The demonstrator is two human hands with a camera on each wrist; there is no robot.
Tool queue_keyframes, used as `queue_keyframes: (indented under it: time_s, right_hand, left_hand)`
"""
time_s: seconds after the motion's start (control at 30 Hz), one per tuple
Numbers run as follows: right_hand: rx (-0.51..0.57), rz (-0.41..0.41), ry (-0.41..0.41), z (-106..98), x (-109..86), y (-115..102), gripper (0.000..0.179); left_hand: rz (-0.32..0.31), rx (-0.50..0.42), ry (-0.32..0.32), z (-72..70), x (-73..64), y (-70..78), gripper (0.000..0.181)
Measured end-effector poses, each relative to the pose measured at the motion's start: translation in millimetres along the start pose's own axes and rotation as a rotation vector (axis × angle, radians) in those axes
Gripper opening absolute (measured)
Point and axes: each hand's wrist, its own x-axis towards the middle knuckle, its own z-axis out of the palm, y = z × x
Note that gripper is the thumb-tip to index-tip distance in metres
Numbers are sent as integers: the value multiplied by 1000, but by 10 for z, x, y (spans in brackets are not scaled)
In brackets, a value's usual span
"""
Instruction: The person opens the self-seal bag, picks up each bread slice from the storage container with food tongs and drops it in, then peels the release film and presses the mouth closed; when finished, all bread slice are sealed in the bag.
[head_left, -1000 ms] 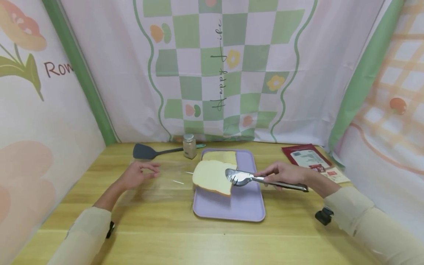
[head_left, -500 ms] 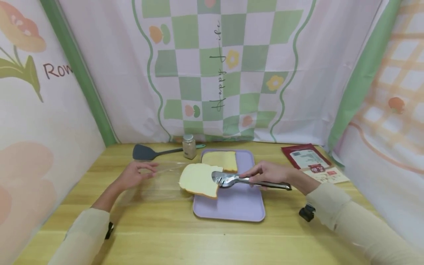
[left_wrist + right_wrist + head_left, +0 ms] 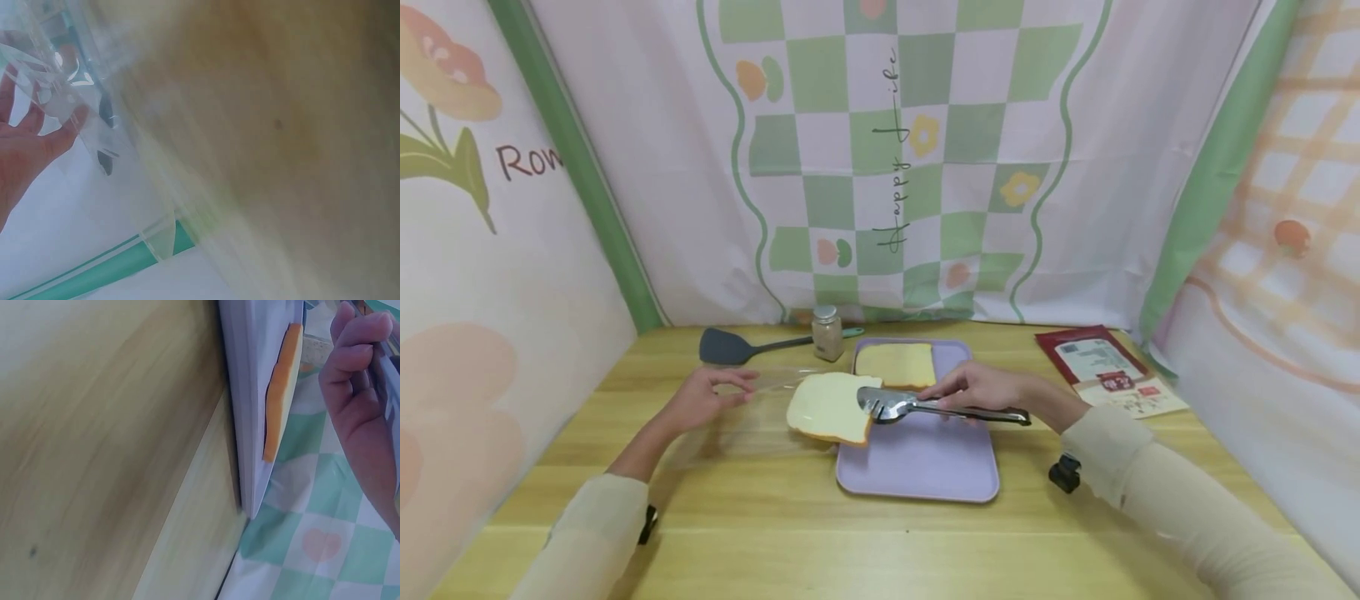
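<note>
My right hand (image 3: 981, 387) grips metal tongs (image 3: 887, 404); in the right wrist view its curled fingers (image 3: 359, 369) show beside the handle. The tongs hold a pale bread slice (image 3: 831, 408) with a brown crust, off the tray's left edge. My left hand (image 3: 703, 398) holds a clear plastic bag (image 3: 748, 429), its thumb and fingers bent at the film. In the left wrist view the see-through film (image 3: 59, 100) lies across the fingers. The slice's left part is at the bag; how far inside I cannot tell. Another bread slice (image 3: 895, 364) lies on the purple tray (image 3: 925, 467).
A dark spatula (image 3: 726, 346) lies at the back left, behind the bag. Beside its handle stands a small glass jar (image 3: 827, 335) with a metal lid. A red and white packet (image 3: 1108, 371) lies at the back right. A patterned curtain (image 3: 902, 167) hangs behind the wooden table (image 3: 775, 533).
My right hand has moved left with the tongs and bread slice, from over the tray toward the bag. The slice on the tray is more exposed. My left hand has stayed nearly still.
</note>
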Motion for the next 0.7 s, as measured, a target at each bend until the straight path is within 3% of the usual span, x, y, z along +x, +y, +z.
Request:
queue_keyframes:
  time_s: [0.37, 0.7]
  right_hand:
    - [20, 16, -12, 117, 237, -118, 34]
    - [9, -2, 2, 191, 421, -133, 34]
  left_hand:
    - [-33, -20, 3, 14, -7, -29, 9]
    - [-10, 2, 9, 11, 1, -3, 9]
